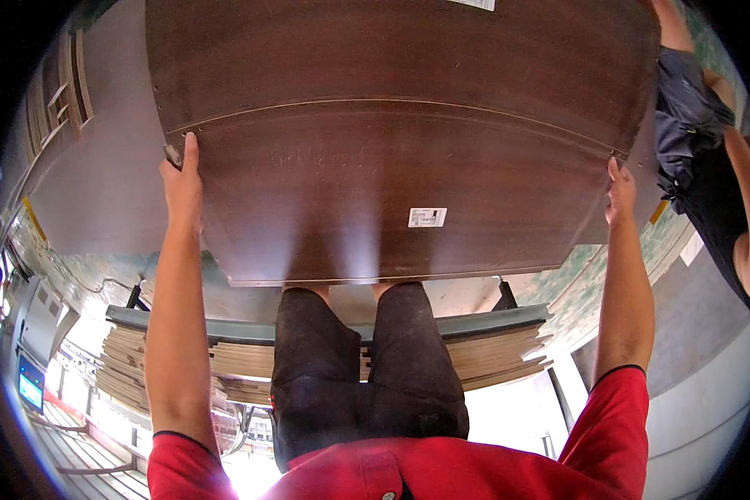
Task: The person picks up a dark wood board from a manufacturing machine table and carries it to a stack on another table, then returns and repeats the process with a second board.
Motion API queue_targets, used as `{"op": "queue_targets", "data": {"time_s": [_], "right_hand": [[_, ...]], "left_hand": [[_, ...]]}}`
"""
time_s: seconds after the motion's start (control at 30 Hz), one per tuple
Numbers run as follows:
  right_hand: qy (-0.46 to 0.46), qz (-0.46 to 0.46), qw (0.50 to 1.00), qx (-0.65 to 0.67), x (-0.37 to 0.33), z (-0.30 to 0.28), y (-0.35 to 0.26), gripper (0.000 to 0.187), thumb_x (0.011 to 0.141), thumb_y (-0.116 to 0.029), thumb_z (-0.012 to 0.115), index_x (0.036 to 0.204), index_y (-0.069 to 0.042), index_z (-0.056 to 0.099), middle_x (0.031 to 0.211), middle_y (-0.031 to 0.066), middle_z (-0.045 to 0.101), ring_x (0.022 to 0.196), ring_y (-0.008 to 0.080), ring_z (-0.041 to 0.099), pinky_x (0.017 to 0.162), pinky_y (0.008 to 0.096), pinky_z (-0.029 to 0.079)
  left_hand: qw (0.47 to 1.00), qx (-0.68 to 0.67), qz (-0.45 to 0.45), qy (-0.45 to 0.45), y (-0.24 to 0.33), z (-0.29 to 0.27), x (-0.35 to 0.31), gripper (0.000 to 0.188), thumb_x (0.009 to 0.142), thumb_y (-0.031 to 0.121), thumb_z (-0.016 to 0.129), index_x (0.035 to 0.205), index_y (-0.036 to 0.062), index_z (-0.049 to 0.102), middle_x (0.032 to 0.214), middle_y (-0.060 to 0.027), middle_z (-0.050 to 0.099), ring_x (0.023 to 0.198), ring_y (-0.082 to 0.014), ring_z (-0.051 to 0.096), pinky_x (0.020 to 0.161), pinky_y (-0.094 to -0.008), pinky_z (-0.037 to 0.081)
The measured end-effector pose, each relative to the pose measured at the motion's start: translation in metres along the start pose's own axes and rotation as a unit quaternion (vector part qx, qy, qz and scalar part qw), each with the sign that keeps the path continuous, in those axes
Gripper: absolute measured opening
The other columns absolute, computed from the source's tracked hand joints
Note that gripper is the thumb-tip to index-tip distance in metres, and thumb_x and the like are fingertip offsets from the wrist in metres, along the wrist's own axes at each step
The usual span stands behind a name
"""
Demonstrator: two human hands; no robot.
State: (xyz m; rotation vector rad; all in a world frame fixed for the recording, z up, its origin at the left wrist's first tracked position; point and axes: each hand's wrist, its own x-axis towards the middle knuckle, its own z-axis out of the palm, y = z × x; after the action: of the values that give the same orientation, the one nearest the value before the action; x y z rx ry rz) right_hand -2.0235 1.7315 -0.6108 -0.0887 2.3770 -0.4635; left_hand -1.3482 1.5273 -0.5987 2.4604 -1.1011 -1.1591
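A wide dark brown board [325,192] lies in front of me, with a white printed label [426,217] near its close edge. My left hand [185,179] grips its left side, thumb stretched over the top face near a corner. Level with it on the opposite side, my right hand [619,196] holds the right edge, thumb also on top. The fingers under the board are hidden. A thin pale seam runs across between both hands. Beyond it, a second dark brown board [392,50] continues to the top of the view.
Under the boards spreads a grey surface [108,167]. Another person [700,125] in dark clothes stands at the far right, one arm reaching toward the far board. Stacked wooden strips [242,360] lie behind my legs. A lit screen [32,385] is at the lower left.
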Motion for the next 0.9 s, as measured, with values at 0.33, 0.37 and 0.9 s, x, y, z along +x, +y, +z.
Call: {"op": "queue_targets", "data": {"time_s": [0.33,0.37,0.9], "right_hand": [[0.044,-0.031,0.999,-0.012,0.001,0.001,0.0,0.081,0.073,-0.044,0.07,0.133,-0.002,0.035,0.138,0.0151,0.034,0.127,0.0307,0.032,0.102,0.045,0.025],[0.051,-0.037,0.998,-0.016,-0.002,0.002,-0.002,0.081,0.073,-0.044,0.071,0.133,-0.002,0.035,0.138,0.0151,0.034,0.127,0.0309,0.032,0.102,0.0452,0.025],[-0.007,-0.055,0.998,-0.042,-0.013,-0.006,-0.039,0.078,0.073,-0.043,0.069,0.134,-0.011,0.034,0.123,0.0073,0.048,0.116,0.0255,0.041,0.097,0.0445,0.029]], "left_hand": [[0.998,0.062,0.015,0.005,0.001,-0.002,0.002,0.075,0.079,0.055,0.058,0.119,-0.0061,0.041,0.117,-0.019,0.049,0.11,-0.0273,0.046,0.095,-0.0337,0.033],[0.998,0.064,0.011,0.007,0.002,-0.001,0.001,0.075,0.079,0.055,0.058,0.119,-0.0064,0.041,0.117,-0.0191,0.049,0.11,-0.0274,0.046,0.095,-0.0338,0.033],[0.995,0.081,0.06,0.028,-0.001,0.004,0.011,0.083,0.08,0.057,0.054,0.128,-0.0075,0.032,0.127,-0.0237,0.04,0.12,-0.0324,0.037,0.1,-0.0381,0.029]]}}
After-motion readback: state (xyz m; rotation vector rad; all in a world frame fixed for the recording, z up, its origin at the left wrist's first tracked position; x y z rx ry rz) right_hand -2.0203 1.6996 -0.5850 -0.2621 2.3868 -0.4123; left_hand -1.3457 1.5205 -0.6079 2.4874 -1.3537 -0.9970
